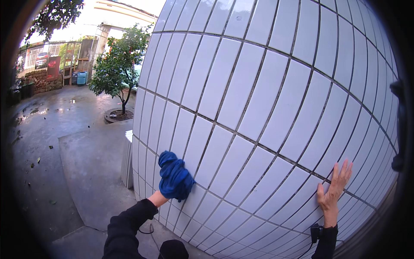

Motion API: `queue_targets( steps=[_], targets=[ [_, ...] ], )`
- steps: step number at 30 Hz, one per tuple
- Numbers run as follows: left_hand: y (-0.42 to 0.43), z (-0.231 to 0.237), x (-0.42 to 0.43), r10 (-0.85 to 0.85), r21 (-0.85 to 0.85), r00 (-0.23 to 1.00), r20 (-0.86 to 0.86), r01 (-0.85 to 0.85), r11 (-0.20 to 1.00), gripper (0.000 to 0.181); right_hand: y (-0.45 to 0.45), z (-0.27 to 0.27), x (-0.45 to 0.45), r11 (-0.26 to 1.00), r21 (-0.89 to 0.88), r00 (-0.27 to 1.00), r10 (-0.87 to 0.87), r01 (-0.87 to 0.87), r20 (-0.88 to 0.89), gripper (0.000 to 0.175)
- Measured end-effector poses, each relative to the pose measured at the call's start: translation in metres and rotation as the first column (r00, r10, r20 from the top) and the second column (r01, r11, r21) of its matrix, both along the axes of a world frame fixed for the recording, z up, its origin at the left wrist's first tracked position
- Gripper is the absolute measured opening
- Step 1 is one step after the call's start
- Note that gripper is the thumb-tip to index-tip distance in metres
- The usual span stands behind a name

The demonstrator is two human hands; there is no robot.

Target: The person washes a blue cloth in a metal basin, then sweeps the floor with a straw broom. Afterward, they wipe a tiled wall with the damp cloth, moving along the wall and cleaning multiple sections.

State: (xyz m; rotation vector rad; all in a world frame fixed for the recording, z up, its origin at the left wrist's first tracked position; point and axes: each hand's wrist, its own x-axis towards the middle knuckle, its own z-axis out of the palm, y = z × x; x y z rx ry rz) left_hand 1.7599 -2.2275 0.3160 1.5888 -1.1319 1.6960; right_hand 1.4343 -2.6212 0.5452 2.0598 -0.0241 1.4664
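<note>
A white tiled wall [239,129] with dark joints fills the middle and right of the head view. At its lower left, a bunched blue cloth [176,178] lies against the tiles. My left hand [163,197] holds this cloth, which hides the fingers. My right hand [334,189] rests on the tiles at the lower right, its fingers spread and pointing up, with nothing in it. A small black device [315,233] with a cable is at my right wrist.
Flat white panels [127,165] lean by the wall's left edge. A small tree [121,64] grows in a round bed with a raised rim [111,120]. Damp concrete ground [93,162] with scattered leaves extends left. Blue barrels [81,78] and stacked bricks [45,82] stand farther back.
</note>
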Motion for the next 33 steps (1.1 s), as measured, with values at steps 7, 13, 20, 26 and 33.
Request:
queue_targets(
  steps=[7, 13, 20, 26, 33],
  targets=[
    [0.003, 0.209, 0.065, -0.055, -0.305, 0.987, 0.154, 0.101, 0.947, 0.037, -0.004, -0.001, 0.001, 0.998, 0.000, 0.998, -0.058, 0.058, -0.010, 0.071],
    [0.020, 0.436, 0.164, 0.157, -0.643, 0.987, -0.019, -0.133, 0.754, 0.056, -0.010, -0.004, 0.006, 0.992, -0.059, 0.993, -0.113, 0.114, 0.014, 0.068],
    [0.058, 0.242, 0.185, 0.207, -0.526, 0.949, -0.236, -0.304, 0.794, 0.038, -0.023, -0.004, 0.008, 0.990, -0.078, 0.992, -0.115, 0.119, 0.052, 0.068],
    [0.070, -0.035, 0.136, 0.496, 0.387, 0.249, -0.832, -0.380, 0.840, 0.044, 0.008, -0.006, 0.014, 0.997, -0.050, 0.995, -0.060, 0.064, 0.077, 0.070],
    [0.051, 0.135, 0.154, 0.410, 0.008, 0.722, -0.557, -0.489, 0.872, 0.036, 0.058, -0.032, 0.056, 0.975, -0.037, 0.959, -0.220, 0.217, -0.181, 0.081]
  ],
)
